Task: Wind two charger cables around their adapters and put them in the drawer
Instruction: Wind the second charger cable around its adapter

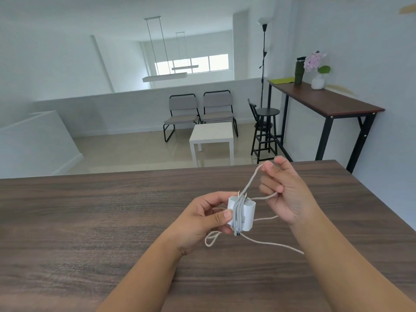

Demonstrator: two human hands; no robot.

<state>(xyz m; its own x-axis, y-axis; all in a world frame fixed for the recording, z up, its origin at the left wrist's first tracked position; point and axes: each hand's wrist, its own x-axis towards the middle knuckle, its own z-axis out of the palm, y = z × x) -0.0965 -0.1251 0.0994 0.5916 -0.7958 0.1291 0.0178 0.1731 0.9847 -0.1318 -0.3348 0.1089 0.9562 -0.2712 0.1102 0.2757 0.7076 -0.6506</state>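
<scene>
Several turns of grey cable already sit around the white adapter [241, 212], which the person holds just above the wooden table [90, 221]. Taking that adapter as the centre of things: the left hand [203, 221] clamps it from its left side, thumb pressed on the near face and fingers behind, so the block stays steady and the wraps cannot slip. The prongs point up and away, and the turns run between them, which seems to be what keeps the coil in line.

To the right of the adapter and a little beyond it, the right hand [286, 192] pinches a raised loop of the charger cable [254, 179] between thumb and forefinger, with the lower fingers curled over a second strand. Lifting it high like that looks meant to keep the cord taut for the next pass over the top. Loose cable lies on the table near the adapter, a small loop at its lower left and a long tail running off to its lower right under the right forearm, so I judge the winding only partly done.

No second charger or drawer is in sight. Far beyond the adapter stand a white side table [211, 134] and two grey chairs [200, 111].
</scene>
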